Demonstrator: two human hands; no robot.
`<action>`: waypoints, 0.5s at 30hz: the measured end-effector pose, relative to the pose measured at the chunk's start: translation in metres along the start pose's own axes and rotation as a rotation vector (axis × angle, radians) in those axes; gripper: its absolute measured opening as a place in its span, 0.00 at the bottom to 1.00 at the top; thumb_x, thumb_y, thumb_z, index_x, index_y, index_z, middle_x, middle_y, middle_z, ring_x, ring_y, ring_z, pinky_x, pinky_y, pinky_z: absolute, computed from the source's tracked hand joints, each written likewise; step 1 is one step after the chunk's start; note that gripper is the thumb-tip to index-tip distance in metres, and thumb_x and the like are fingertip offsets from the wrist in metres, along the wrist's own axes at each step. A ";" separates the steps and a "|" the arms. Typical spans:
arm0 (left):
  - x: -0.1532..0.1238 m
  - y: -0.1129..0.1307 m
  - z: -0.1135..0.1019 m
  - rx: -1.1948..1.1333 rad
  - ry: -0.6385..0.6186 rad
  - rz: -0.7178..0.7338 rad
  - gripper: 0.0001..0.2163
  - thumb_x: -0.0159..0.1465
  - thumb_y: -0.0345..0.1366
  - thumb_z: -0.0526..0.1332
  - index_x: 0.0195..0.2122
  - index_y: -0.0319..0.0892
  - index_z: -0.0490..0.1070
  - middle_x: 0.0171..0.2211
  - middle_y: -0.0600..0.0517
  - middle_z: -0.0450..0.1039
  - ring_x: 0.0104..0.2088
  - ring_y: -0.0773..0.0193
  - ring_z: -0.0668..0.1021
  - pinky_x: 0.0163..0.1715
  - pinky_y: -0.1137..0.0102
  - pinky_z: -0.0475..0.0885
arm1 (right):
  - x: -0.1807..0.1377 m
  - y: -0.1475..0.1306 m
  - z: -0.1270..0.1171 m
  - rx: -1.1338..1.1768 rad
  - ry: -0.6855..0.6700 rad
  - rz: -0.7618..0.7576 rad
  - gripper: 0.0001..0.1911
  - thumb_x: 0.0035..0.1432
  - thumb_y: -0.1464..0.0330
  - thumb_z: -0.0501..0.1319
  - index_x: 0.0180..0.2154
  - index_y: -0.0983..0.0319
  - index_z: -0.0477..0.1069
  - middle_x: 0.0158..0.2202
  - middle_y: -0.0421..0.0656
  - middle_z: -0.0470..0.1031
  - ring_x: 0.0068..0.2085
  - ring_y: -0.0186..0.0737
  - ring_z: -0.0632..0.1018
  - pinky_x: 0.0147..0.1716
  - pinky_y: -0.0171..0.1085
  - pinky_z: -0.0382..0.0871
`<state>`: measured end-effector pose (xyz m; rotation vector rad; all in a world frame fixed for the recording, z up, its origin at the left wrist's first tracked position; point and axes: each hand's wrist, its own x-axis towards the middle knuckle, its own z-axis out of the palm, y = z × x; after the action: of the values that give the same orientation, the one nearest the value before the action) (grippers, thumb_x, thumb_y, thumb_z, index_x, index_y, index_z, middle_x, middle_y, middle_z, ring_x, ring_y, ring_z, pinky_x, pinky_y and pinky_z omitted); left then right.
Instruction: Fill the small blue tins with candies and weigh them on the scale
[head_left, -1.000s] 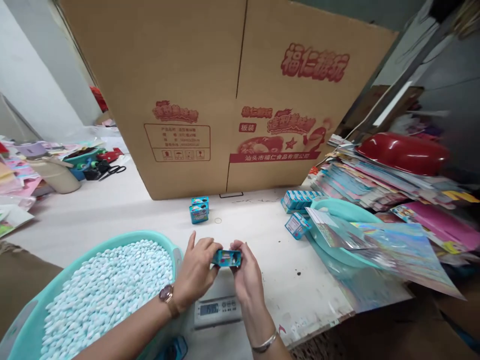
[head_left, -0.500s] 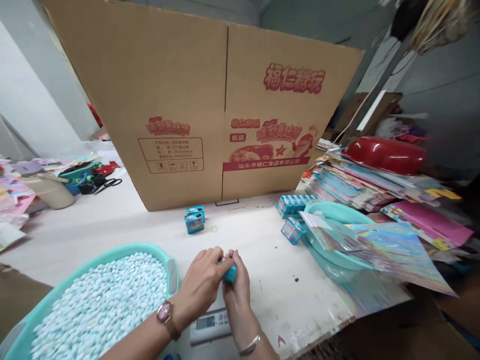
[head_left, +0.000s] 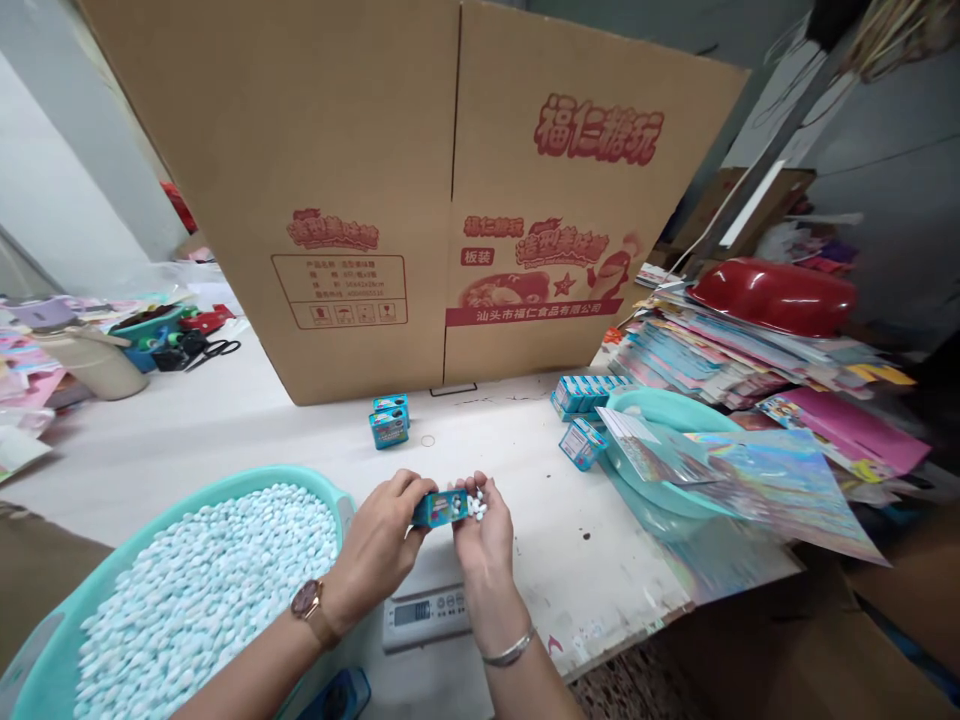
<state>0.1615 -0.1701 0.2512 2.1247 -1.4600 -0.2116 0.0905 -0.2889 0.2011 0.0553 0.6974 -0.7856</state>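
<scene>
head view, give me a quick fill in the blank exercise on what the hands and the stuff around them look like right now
1. The left hand holds a small blue box, and a few white ____ lie in the right hand.
2. The basin at the left is full of pale pellets, and its colour is ____.
3. Under the hands a digital ____ sits on the table.
4. Behind the two small boxes stands a big ____ carton.

Missing words: pellets; teal; scale; cardboard
</scene>
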 end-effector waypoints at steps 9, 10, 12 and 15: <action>-0.010 -0.013 0.035 -0.260 0.028 -0.199 0.12 0.60 0.31 0.59 0.45 0.45 0.63 0.42 0.52 0.70 0.41 0.59 0.74 0.41 0.64 0.68 | 0.000 -0.002 -0.009 -0.586 -0.355 -0.470 0.09 0.62 0.61 0.59 0.37 0.60 0.70 0.25 0.34 0.62 0.25 0.30 0.63 0.33 0.32 0.66; -0.008 -0.014 0.038 -0.283 0.025 -0.211 0.12 0.59 0.31 0.60 0.44 0.45 0.64 0.42 0.52 0.70 0.40 0.59 0.74 0.41 0.65 0.68 | 0.001 0.000 -0.011 -0.708 -0.383 -0.513 0.11 0.63 0.59 0.58 0.38 0.60 0.70 0.25 0.34 0.61 0.26 0.30 0.63 0.32 0.32 0.65; -0.006 -0.017 0.043 -0.328 0.027 -0.238 0.13 0.57 0.29 0.60 0.43 0.45 0.64 0.41 0.52 0.70 0.40 0.60 0.73 0.40 0.65 0.68 | 0.005 0.003 -0.013 -0.870 -0.405 -0.545 0.14 0.63 0.57 0.57 0.38 0.60 0.70 0.25 0.34 0.61 0.27 0.31 0.64 0.29 0.31 0.62; -0.006 -0.023 0.051 -0.389 0.040 -0.244 0.16 0.55 0.26 0.59 0.45 0.43 0.66 0.43 0.50 0.69 0.44 0.60 0.73 0.45 0.65 0.68 | 0.013 0.003 -0.014 -0.822 -0.388 -0.476 0.14 0.61 0.57 0.59 0.37 0.61 0.70 0.25 0.34 0.60 0.26 0.30 0.63 0.28 0.31 0.60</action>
<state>0.1564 -0.1764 0.1953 1.9632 -1.0336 -0.4975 0.0908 -0.2912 0.1816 -1.0148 0.6206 -0.8721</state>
